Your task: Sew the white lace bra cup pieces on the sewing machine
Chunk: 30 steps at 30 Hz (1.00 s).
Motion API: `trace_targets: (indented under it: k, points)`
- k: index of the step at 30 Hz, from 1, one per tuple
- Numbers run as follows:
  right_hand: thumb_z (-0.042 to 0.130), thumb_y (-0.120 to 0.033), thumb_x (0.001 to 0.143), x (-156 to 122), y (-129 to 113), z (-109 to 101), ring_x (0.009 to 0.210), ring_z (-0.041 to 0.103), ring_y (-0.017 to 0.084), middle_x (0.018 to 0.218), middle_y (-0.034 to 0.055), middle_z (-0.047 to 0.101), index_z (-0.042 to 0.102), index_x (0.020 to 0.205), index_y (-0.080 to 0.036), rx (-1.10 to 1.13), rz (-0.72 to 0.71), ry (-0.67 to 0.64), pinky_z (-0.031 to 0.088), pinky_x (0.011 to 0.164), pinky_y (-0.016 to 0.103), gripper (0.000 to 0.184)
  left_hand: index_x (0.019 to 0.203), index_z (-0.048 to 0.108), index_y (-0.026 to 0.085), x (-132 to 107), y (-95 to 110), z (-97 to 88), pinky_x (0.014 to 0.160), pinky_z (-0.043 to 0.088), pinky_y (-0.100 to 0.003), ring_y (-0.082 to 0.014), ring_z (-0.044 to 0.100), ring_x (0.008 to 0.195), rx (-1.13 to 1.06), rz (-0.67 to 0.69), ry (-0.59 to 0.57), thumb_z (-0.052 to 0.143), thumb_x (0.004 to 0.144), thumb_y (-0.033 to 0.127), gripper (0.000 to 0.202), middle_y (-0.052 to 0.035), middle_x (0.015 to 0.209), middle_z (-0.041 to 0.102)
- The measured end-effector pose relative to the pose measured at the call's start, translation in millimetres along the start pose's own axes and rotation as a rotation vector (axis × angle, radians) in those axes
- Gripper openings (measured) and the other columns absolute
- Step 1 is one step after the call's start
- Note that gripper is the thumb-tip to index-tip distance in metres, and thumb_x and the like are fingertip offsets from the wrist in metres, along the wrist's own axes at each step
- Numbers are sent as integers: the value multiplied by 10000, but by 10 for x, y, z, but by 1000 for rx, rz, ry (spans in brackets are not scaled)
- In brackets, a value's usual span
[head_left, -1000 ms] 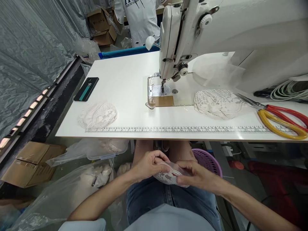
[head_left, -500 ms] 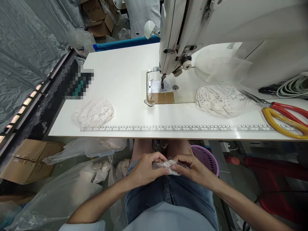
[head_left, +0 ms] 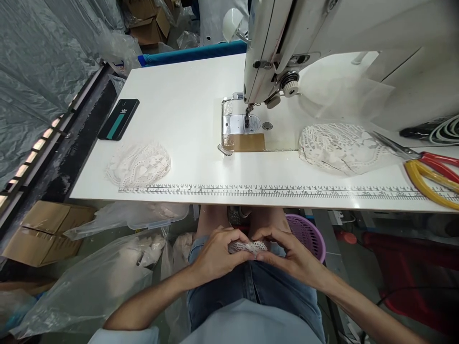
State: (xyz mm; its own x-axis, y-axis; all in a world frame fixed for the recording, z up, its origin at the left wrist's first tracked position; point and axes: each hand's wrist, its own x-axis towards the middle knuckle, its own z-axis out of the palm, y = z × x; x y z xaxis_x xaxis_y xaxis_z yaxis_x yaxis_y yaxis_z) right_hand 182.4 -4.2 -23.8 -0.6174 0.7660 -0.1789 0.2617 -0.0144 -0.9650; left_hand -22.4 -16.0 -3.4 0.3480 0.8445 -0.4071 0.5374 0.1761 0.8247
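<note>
Over my lap, a small piece of white lace [head_left: 251, 246] is pinched between my two hands. My left hand [head_left: 221, 251] closes thumb and fingers on its left part. On its right end, my right hand [head_left: 283, 251] grips with thumb and forefinger. Most of the lace is hidden by the fingers. Above the hands, on the white table [head_left: 193, 167], stands a sewing machine [head_left: 272, 57] with its presser foot [head_left: 247, 117] over the needle plate. One lace piece [head_left: 139, 165] lies at the table's left, another lace pile [head_left: 344, 148] at the right.
Scissors [head_left: 426, 167] with red and yellow handles lie at the right, by the ruler strip [head_left: 272, 192] on the front edge. A phone [head_left: 119, 119] rests at the left. Below are a purple basket [head_left: 308, 234], plastic bags [head_left: 103, 272] and a cardboard box [head_left: 46, 234].
My right fingers have shifted slightly on the lace, and its dotted edge shows differently between the hands. The view has turned a little, so the machine appears farther right.
</note>
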Motion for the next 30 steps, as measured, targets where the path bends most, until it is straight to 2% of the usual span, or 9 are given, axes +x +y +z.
trace_targets:
  k: [3,6,11,14,20,26,30]
  points:
    - [538,-332,898,17,3,18,809,550,160,903,22,602,550,958,-231,-53,-24,-10,413,696,249,119,814,647,213,-7,8,-4,762,329,-250,-159,543,836,7,-8,5,666,749,286,100,37,825,660]
    - [499,-324,918,34,-2,33,756,535,152,837,14,584,518,873,-218,-77,-24,-6,399,660,246,117,812,649,208,-1,15,-7,775,328,-255,-154,553,806,-23,-27,-6,669,747,305,119,38,825,669]
    - [491,-301,922,35,-31,48,837,543,168,933,32,589,505,975,-234,-122,-25,12,408,704,258,86,819,655,204,8,16,-2,771,329,-255,-161,542,813,-15,-61,-22,682,731,316,145,36,822,667]
    - [481,-261,925,33,-38,58,797,533,159,892,30,574,508,938,-228,-126,-73,19,398,668,249,44,802,660,194,11,16,-1,748,333,-243,-147,535,778,-22,-61,-22,692,720,307,143,34,784,655]
    - [459,-196,931,39,-18,72,762,516,137,851,25,534,485,833,-212,-93,-173,45,376,637,236,102,776,664,152,30,8,-9,591,346,-190,-107,505,657,-256,-92,-60,717,682,288,174,23,695,608]
    - [473,-159,921,23,-15,55,808,542,140,884,35,546,523,852,-215,-64,-223,53,388,656,236,101,788,656,134,38,-21,8,605,374,-190,-115,519,672,-393,-134,-77,731,662,276,205,-2,719,613]
    - [479,-167,919,28,-28,44,839,551,142,927,44,553,536,852,-214,-45,-198,35,401,684,241,100,786,649,131,40,-46,26,612,369,-186,-112,511,683,-412,-131,-61,734,659,273,209,0,724,602]
